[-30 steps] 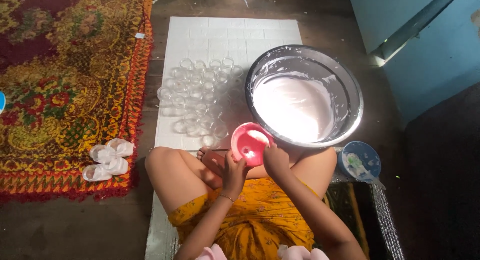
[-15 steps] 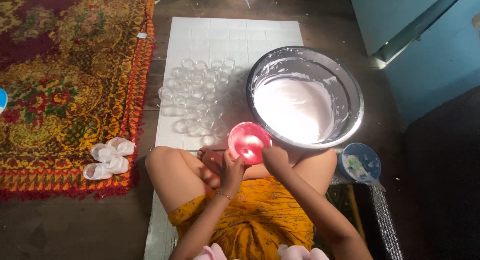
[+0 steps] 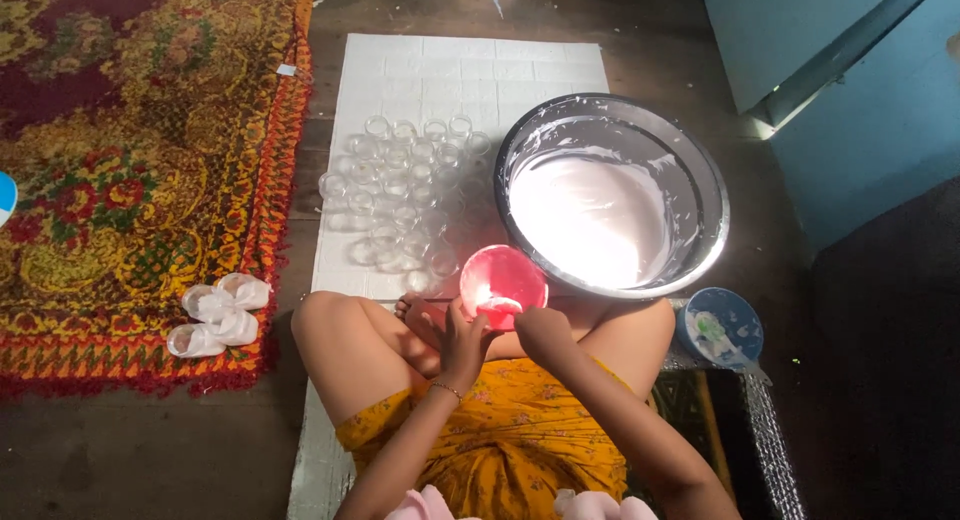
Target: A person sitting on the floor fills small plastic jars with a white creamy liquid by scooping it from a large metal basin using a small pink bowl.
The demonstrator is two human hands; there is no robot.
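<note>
— Two hands hold one small red bowl (image 3: pixel 503 283). The left hand (image 3: pixel 462 342) cups it from below, and the right hand (image 3: pixel 541 332) grips its near edge. Both are curled around it.

— Where is the bowl?

— Up in the air, just over the person's knees, right beside the big metal basin (image 3: pixel 700 180). A little white stuff sits inside the red bowl.

— What is in the basin?

— Lots of thick white liquid (image 3: pixel 590 218). It is smeared up the sides too.

— What else is close?

— Many small clear cups (image 3: pixel 405 185) stand bunched together on a white tiled mat (image 3: pixel 470 65). They are left of the basin and just past the red bowl.

— Is anything in the way?

— The basin sits very near on the right, and the cups crowd the left. The red bowl is between them.

— And farther off?

— A blue dish (image 3: pixel 722 325) with white bits lies by the person's right knee. A bright patterned rug (image 3: pixel 130 160) covers the floor on the left. Some white moulded pieces (image 3: pixel 215 315) rest on its edge. A blue wall (image 3: pixel 860 110) stands on the right.
</note>
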